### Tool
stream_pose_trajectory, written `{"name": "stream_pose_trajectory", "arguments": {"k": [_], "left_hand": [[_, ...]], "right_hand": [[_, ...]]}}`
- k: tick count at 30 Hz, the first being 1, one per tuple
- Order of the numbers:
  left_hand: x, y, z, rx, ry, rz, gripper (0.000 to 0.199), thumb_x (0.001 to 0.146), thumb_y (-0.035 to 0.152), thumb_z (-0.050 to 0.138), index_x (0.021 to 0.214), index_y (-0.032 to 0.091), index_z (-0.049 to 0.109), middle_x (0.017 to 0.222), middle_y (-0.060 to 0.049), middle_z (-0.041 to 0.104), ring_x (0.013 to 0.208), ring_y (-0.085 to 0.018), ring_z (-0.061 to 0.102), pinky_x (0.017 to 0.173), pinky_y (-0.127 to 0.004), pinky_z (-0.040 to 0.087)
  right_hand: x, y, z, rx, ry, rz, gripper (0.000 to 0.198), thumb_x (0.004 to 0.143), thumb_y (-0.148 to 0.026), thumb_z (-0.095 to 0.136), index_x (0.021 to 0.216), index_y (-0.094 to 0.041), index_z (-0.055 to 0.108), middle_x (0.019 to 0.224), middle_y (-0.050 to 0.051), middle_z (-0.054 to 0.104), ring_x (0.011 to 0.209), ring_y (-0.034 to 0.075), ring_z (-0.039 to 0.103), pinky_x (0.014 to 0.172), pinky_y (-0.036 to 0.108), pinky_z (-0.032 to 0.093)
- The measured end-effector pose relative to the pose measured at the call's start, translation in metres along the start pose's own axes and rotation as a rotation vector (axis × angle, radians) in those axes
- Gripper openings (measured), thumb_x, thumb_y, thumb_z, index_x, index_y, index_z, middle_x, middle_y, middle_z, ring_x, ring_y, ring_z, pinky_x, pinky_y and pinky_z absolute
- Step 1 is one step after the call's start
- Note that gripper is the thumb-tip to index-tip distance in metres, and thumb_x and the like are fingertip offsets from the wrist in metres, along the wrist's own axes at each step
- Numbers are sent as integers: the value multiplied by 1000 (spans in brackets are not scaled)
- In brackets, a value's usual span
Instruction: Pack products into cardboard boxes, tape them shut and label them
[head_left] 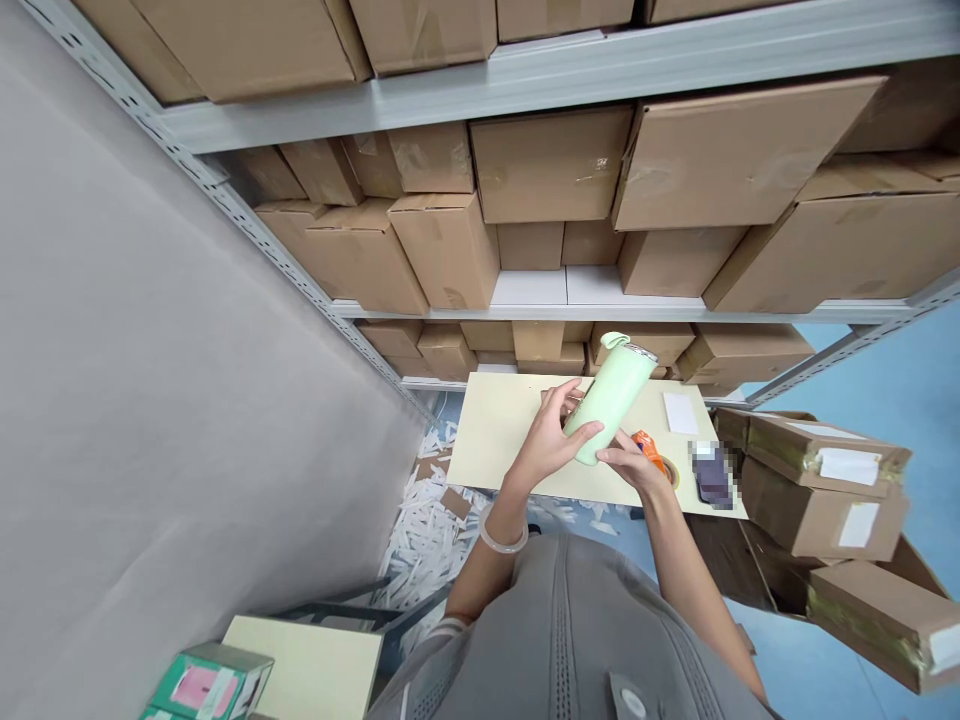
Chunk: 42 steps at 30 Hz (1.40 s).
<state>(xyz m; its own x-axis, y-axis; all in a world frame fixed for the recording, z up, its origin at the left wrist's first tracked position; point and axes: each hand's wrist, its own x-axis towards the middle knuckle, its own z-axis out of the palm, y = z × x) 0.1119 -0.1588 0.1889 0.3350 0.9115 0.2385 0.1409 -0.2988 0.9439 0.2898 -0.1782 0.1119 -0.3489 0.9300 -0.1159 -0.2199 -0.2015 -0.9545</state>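
Observation:
A light green tumbler (611, 405) is tilted above the pale table (487, 440), its metallic rim and small green loop pointing up and to the right. My left hand (553, 432) wraps around its lower side, with the thumb across the front. Under and beside the base, my right hand (634, 465) grips the bottom end; some of its fingers are hidden behind the tumbler. Just right of that hand, an orange tape dispenser (649, 450) lies on the table with a roll of tape (671, 472).
White paper (680, 413) and a blurred dark phone-like item (714, 475) lie on the table's right. Shelving with cardboard boxes (555, 165) rises ahead. More taped boxes (840, 500) stand right. Paper scraps (427, 525) cover the floor left; green boxes (210, 685) sit lower left.

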Motion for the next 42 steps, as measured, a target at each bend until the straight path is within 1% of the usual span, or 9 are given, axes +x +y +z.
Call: {"name": "stream_pose_trajectory", "arguments": {"k": [4,9,17,21,24,30,34,37,42], "left_hand": [[0,-13,2,2,-103,-17,57,85,47,69,134,23,52,132,-12,53,118,-26,56,104,-43,46],[1,-20,10,-95,-124,-61,59,89,45,65,140,23,45,139,-12,55,126,-27,56,107,-44,45],[2,-46,26,-117,24,-167,77,75,42,79,141,23,43,128,-13,62,106,-24,65,89,-39,55],[2,-58,29,76,116,-144,78,73,36,81,141,25,44,131,-10,59,110,-24,62,95,-41,52],[6,-63,29,233,145,-107,76,72,33,81,139,26,46,129,-9,58,112,-25,60,98,-41,51],[24,-77,16,344,68,-78,84,75,33,77,148,26,35,133,-10,51,118,-27,58,97,-40,51],[32,-93,2,398,5,-71,88,80,26,72,154,28,24,144,-12,45,129,-30,51,101,-43,48],[32,-109,-8,387,-58,-105,88,82,20,67,156,28,19,144,-12,49,131,-30,51,104,-45,46],[27,-127,-16,189,-126,-61,66,91,14,46,154,23,28,153,-11,45,138,-22,47,116,-42,37]], "right_hand": [[-1,-6,-11,-27,-35,16,69,67,-41,69,134,-27,55,130,5,65,128,32,50,104,47,41],[3,-3,-27,-123,-53,5,74,69,-36,63,141,-26,49,138,5,60,133,32,47,106,49,40],[7,-26,-31,-185,36,-142,76,80,-46,64,150,-31,38,150,4,49,137,29,45,110,45,39],[16,-50,-26,-275,158,-222,68,85,-52,64,146,-31,44,148,7,51,133,28,49,112,46,38],[29,-55,-21,-357,283,-245,72,80,-57,70,142,-29,48,138,10,59,120,29,59,104,47,46],[56,-50,-9,-573,463,-372,78,72,-57,76,137,-25,50,132,13,59,108,29,64,90,45,56],[70,-39,-7,-695,421,-455,71,73,-49,75,135,-26,49,134,13,55,105,27,63,84,43,58],[78,-23,-11,-754,376,-462,67,75,-42,72,135,-26,47,133,13,53,105,27,61,85,45,58],[82,7,-21,-813,287,-452,64,76,-33,68,136,-25,46,133,13,51,118,30,54,93,47,53]]}}
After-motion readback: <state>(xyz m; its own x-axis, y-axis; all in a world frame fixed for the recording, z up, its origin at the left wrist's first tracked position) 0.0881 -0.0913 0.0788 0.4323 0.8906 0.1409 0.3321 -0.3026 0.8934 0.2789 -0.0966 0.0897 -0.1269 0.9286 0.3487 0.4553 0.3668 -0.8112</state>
